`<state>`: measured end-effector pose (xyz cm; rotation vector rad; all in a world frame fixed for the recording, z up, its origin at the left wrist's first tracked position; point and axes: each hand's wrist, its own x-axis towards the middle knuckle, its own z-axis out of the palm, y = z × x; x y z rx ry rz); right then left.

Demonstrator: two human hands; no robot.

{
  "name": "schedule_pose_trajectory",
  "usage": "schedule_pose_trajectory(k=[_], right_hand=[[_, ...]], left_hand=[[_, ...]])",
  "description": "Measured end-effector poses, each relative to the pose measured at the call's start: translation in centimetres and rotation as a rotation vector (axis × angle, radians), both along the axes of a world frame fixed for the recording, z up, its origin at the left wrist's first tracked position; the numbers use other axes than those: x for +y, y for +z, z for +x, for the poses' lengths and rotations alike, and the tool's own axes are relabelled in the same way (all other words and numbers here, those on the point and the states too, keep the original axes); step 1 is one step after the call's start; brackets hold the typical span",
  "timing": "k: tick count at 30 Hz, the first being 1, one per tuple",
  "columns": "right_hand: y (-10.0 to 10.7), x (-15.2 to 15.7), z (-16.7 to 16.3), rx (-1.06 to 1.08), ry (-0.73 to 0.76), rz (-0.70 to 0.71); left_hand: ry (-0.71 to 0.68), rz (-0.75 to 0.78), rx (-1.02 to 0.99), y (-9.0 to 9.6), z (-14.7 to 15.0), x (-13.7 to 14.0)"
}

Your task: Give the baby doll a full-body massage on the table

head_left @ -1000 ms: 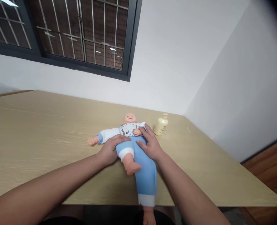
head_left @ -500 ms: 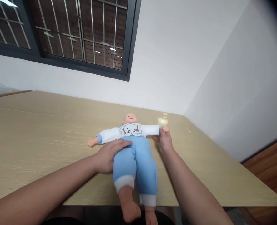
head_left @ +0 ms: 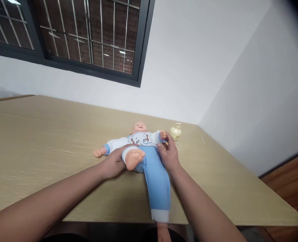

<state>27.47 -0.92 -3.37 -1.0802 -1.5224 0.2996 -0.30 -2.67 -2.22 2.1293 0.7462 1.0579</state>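
Observation:
A baby doll (head_left: 156, 174) in blue trousers and a white top with an elephant print lies face up, head away from me. My left hand (head_left: 115, 163) is closed round the doll's leg on the left, which is raised so that the sole of its foot (head_left: 134, 158) faces me. The other leg lies straight, its foot past the table's front edge. My right hand (head_left: 169, 154) curls its fingers and thumb about the doll's arm on the right, below the small doll hand (head_left: 163, 135). The doll's other arm (head_left: 113, 145) stretches out to the left.
Just beyond my right hand stands a cream bottle (head_left: 176, 132) with a narrow neck and wide cap. A thin pale strip (head_left: 203, 139) lies farther right on the wooden table (head_left: 43, 134). White walls and a barred window (head_left: 93, 37) rise behind.
The doll's left-side leg has been lifted and folded back towards its belly by my left hand. My right hand has moved left, bending the doll's arm inward, and the bottle shows more fully.

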Motion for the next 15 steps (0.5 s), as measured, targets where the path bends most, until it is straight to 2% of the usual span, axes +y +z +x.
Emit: schedule_pose_trajectory(k=[4, 8, 12, 15], right_hand=[[0.8, -1.5, -1.7, -0.341, 0.102, -0.047], [0.9, -1.7, -1.8, -0.460, 0.116, -0.114], [0.8, -1.3, -1.5, -0.389, 0.099, -0.109], [0.3, -0.2, -0.7, -0.113, 0.029, -0.085]], left_hand=[[-0.031, -0.026, -0.080, -0.7, 0.9, 0.6], [-0.040, 0.029, -0.087, -1.1, 1.3, 0.8], [-0.008, 0.087, -0.028, -1.1, 0.9, 0.6], [-0.005, 0.137, 0.062, -0.6, 0.3, 0.3]])
